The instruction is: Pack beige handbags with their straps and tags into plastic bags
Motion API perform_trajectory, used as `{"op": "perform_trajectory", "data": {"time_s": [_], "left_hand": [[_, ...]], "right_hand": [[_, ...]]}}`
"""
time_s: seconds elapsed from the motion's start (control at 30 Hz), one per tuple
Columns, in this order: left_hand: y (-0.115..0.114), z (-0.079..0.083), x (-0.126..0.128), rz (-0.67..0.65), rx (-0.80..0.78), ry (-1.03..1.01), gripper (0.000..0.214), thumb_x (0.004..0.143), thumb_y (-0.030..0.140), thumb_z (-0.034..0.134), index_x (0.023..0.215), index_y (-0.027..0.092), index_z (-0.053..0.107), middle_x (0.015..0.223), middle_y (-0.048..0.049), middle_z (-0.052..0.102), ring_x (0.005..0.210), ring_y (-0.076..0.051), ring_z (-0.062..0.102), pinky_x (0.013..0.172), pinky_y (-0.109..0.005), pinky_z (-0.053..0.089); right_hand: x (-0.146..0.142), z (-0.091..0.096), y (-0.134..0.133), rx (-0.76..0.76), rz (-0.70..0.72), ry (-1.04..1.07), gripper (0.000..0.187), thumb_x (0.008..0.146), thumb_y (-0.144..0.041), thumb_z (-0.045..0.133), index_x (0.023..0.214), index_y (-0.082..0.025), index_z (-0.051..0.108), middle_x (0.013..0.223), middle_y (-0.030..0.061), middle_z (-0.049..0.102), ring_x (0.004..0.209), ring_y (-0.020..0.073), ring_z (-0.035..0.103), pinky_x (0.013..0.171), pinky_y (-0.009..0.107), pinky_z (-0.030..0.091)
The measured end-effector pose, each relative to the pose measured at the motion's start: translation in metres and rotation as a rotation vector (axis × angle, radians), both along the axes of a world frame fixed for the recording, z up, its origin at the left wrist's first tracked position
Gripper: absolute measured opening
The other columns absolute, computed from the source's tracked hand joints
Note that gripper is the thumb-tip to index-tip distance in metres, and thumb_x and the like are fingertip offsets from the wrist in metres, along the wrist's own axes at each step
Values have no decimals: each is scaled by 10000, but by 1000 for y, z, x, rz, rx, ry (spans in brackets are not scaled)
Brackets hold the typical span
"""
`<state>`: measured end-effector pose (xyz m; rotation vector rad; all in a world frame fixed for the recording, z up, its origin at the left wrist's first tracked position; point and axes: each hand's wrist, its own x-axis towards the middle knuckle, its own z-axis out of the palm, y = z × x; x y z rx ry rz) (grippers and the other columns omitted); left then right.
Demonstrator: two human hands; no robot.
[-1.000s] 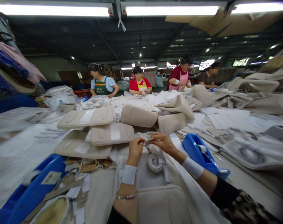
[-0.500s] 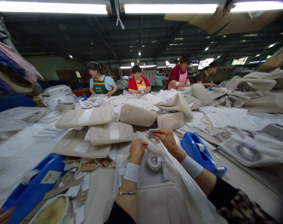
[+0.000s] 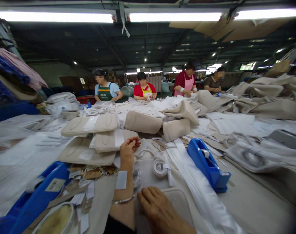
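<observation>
On the cluttered worktable [image 3: 248, 208], the left hand [image 3: 127, 152] pinches a tape strip [image 3: 141, 143] over unfinished beige pads [image 3: 114, 140], while the right hand [image 3: 157, 208] rests open, empty, on another pad [image 3: 179, 203].

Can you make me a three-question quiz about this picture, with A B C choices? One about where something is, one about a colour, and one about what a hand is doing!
1. Where is the right hand?
A. On the beige pad nearest the camera
B. On the tape dispenser
C. Up in the air

2. What colour is the tape dispenser to the right of the hands?
A. Red
B. Blue
C. Green

3. What is the left hand doing?
A. Lying flat and open
B. Holding scissors
C. Pinching something small and pale at its fingertips

Answers: 1 A, the palm lies on the pad's near edge. 2 B, its body is bright blue. 3 C, thumb and fingers are pressed together at the tips.
</observation>
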<state>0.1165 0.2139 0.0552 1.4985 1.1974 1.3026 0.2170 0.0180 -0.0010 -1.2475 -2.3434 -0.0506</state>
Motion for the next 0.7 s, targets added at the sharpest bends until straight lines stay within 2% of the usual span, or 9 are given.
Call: {"op": "perform_trajectory", "data": {"time_s": [0.1, 0.2, 0.33, 0.47, 0.57, 0.63, 0.7], "left_hand": [[-10, 2, 2, -79, -8, 297, 260, 781, 80, 448, 853, 106, 697, 851, -116, 731, 748, -185, 689, 745, -309, 532], [-22, -11, 15, -160, 4, 608, 226, 719, 9, 506, 713, 127, 699, 778, -120, 730, 822, -243, 690, 832, -363, 497], [-35, -35, 27, -162, 40, 905, 335, 846, 42, 413, 971, 146, 707, 1004, -174, 724, 986, -304, 672, 891, -443, 462], [-38, -41, 27, -174, 86, 1069, 394, 910, 89, 337, 1115, 184, 660, 1070, -153, 714, 1022, -311, 667, 870, -442, 474], [-38, -40, 25, -174, 116, 1134, 396, 924, 100, 316, 1116, 193, 648, 1082, -135, 715, 1023, -297, 670, 852, -418, 485], [-37, -39, 25, -170, 125, 1159, 398, 921, 93, 314, 1117, 203, 643, 1083, -119, 719, 1012, -278, 676, 835, -390, 492], [-37, -40, 25, -164, 128, 1173, 398, 919, 92, 316, 1121, 208, 639, 1088, -110, 720, 1012, -268, 678, 825, -372, 494]], "right_hand": [[-2, -20, 8, 43, -23, -23, 297, 779, -187, 713, 1050, -167, 593, 942, 35, 644, 795, 217, 553, 670, 330, 447], [3, -25, 21, 76, -5, 16, 279, 803, -312, 735, 1001, -186, 584, 905, 14, 622, 781, 202, 536, 619, 314, 422], [6, -32, 30, 181, 19, 22, 240, 833, -373, 699, 940, -189, 589, 875, 26, 591, 774, 197, 521, 599, 308, 406], [2, -38, 31, 204, 18, 4, 244, 815, -393, 698, 901, -190, 593, 870, 40, 592, 770, 206, 519, 599, 307, 422], [0, -30, 27, 197, 57, 110, 163, 824, -330, 672, 857, -186, 603, 897, 49, 623, 784, 203, 542, 622, 298, 453], [5, -13, 25, 152, 138, 294, 47, 857, -228, 606, 882, -193, 623, 953, 43, 650, 840, 181, 577, 701, 277, 485], [22, 11, 28, 61, 111, 459, 133, 890, -134, 525, 932, -200, 633, 975, 29, 659, 898, 147, 600, 788, 245, 491]]}}
